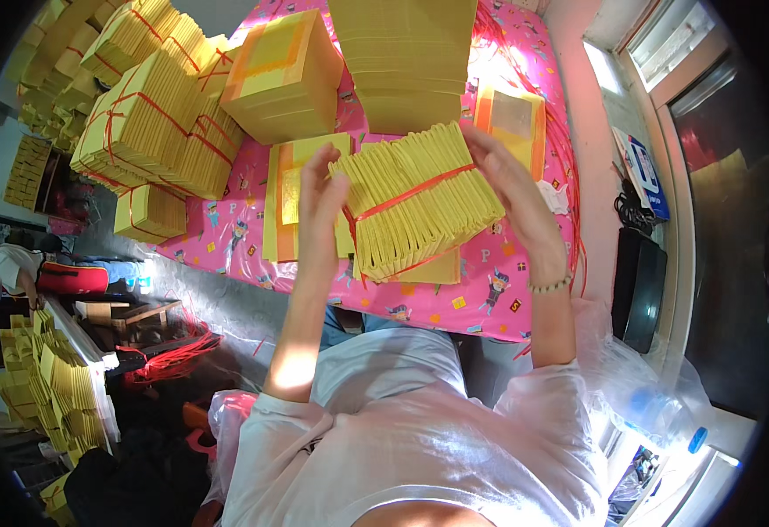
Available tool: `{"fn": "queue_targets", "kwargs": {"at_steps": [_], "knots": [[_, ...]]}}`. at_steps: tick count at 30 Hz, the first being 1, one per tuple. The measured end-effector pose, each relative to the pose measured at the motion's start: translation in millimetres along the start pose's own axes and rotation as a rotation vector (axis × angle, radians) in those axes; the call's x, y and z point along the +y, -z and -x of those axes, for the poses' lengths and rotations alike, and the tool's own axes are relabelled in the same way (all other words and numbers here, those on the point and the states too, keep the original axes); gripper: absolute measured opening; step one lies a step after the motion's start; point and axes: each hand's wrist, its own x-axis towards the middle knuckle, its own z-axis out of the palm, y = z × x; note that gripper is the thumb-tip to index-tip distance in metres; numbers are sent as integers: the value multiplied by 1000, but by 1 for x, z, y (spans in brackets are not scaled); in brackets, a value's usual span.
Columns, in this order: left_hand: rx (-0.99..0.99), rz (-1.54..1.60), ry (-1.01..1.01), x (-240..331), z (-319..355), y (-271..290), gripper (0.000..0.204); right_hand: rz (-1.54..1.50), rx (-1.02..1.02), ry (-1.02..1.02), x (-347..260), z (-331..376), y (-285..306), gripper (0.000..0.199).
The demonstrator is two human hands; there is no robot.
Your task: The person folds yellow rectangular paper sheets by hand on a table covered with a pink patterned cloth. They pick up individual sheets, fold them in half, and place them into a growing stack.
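A thick bundle of folded yellow paper (433, 224), tied round with red string (413, 191), sits tilted between my two hands above the table. My left hand (321, 189) grips its left side, with the thumb by the upper left corner. On the right side lies my right hand (509, 180), its fingers along the bundle's upper right edge. Flat yellow sheets (283, 180) with an orange-bordered piece lie under and beside the bundle, partly hidden by my left hand and arm.
The pink patterned tabletop (490, 303) carries tall yellow paper stacks (411, 70) at the back and string-tied bundles (143, 114) at left. Red strings (563, 140) hang along the right edge. A wall and window stand at right. Another person (16, 268) is at far left.
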Motion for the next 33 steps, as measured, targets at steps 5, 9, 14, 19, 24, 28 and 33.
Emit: {"fn": "queue_targets", "kwargs": {"at_steps": [5, 9, 14, 19, 24, 28, 33], "knots": [[-72, 39, 26, 9, 18, -25, 64, 104, 97, 1, 0, 16, -26, 61], [-127, -52, 74, 22, 14, -19, 64, 96, 60, 1, -6, 16, -26, 59], [-68, -597, -245, 32, -23, -10, 64, 170, 100, 117, -5, -12, -7, 53], [-184, -906, -153, 55, -37, -39, 58, 609, -115, 223, -21, -57, -8, 36], [-203, -784, -179, 31, -45, -26, 58, 628, -211, 68, -27, -64, -21, 28], [-224, -750, -208, 26, -47, -28, 54, 616, -204, 158, -21, -60, -18, 26], [-250, -716, -175, 32, -43, -29, 50, 535, -215, 139, -19, -62, -20, 24]]}}
